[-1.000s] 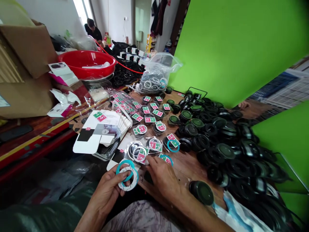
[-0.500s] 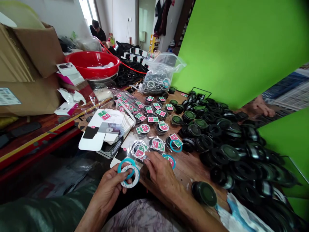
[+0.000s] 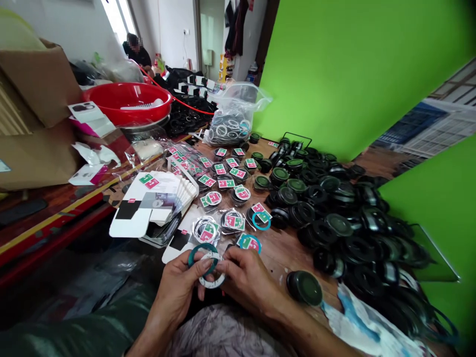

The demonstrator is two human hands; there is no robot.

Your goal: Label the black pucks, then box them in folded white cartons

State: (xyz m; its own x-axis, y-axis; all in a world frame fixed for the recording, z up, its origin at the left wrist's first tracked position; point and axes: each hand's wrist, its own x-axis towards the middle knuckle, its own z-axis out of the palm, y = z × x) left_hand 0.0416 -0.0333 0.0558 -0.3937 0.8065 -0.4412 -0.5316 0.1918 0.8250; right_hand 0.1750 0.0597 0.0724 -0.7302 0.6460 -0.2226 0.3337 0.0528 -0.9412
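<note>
My left hand (image 3: 177, 285) pinches a teal ring (image 3: 191, 257) and a white printed ring (image 3: 212, 284), which overlap. My right hand (image 3: 250, 277) has closed its thumb and fingers at the white ring's right edge, and its fingertips partly hide that edge. Just beyond the hands lies a clear-bagged round piece with a white ring and a pink-and-green card (image 3: 208, 232). Another card with a blue ring (image 3: 261, 221) rests on a black piece farther right. A second blue ring (image 3: 256, 244) lies on a card close to my right hand.
To the left sits a fanned stack of white cards (image 3: 159, 184). Many black round parts (image 3: 338, 223) cover the table's right side, beside a green panel (image 3: 316, 74). Farther back are a bag of rings (image 3: 230, 126), a red basin (image 3: 107, 101), a cardboard box (image 3: 40, 153) and a seated person (image 3: 136, 52).
My right hand has come from the bagged pieces to the rings in my left hand and now grips the white one. The view has shifted slightly; the other person's hand at right is gone from sight.
</note>
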